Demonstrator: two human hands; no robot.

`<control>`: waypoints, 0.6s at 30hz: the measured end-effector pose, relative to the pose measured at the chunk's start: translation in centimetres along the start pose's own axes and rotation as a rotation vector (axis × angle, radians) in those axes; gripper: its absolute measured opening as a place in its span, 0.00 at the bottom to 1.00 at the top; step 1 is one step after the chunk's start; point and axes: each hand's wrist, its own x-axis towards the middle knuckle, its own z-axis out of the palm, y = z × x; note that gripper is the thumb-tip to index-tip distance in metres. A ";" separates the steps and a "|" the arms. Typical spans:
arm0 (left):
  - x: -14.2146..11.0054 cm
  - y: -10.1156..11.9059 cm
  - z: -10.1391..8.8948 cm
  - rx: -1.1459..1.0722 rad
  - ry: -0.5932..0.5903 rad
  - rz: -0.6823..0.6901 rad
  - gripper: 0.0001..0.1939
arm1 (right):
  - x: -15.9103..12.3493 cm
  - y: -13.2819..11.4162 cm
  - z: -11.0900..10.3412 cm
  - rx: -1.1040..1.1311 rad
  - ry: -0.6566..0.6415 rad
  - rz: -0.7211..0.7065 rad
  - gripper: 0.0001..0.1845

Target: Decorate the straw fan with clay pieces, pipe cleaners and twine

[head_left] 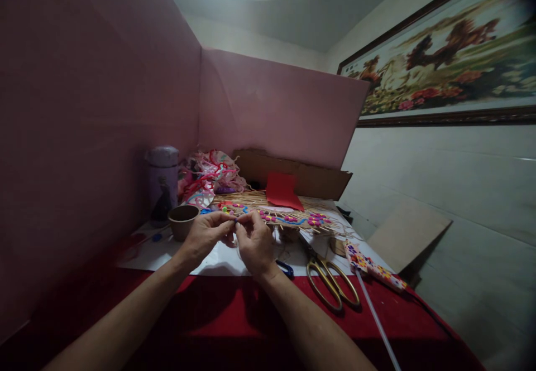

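at center, the left hand's fingers (pixel 224 227) and right hand's fingers (pixel 248 227) pinch together on a tiny dark-blue piece (pixel 236 220) between their tips.

a red-covered table (pixel 213 318) bears a white sheet (pixel 209 269) and gold-handled scissors (pixel 333 284) lying near its front edge.

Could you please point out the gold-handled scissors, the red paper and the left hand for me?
Gold-handled scissors (pixel 321 261): head view, on the handles just below the pivot.
Red paper (pixel 282 191): head view, on the middle of its face.
Left hand (pixel 205 234): head view, on the back of the hand.
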 end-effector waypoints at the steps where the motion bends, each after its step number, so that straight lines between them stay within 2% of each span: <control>1: 0.0 0.1 0.0 -0.003 -0.001 0.008 0.12 | 0.0 0.1 0.1 0.037 -0.004 0.004 0.01; 8: -0.1 0.0 -0.2 -0.031 -0.012 0.055 0.10 | 0.2 1.0 0.5 0.234 -0.024 0.031 0.03; 18: -0.2 -0.9 0.3 0.060 0.062 0.110 0.09 | -0.5 0.4 0.6 0.105 0.038 0.000 0.02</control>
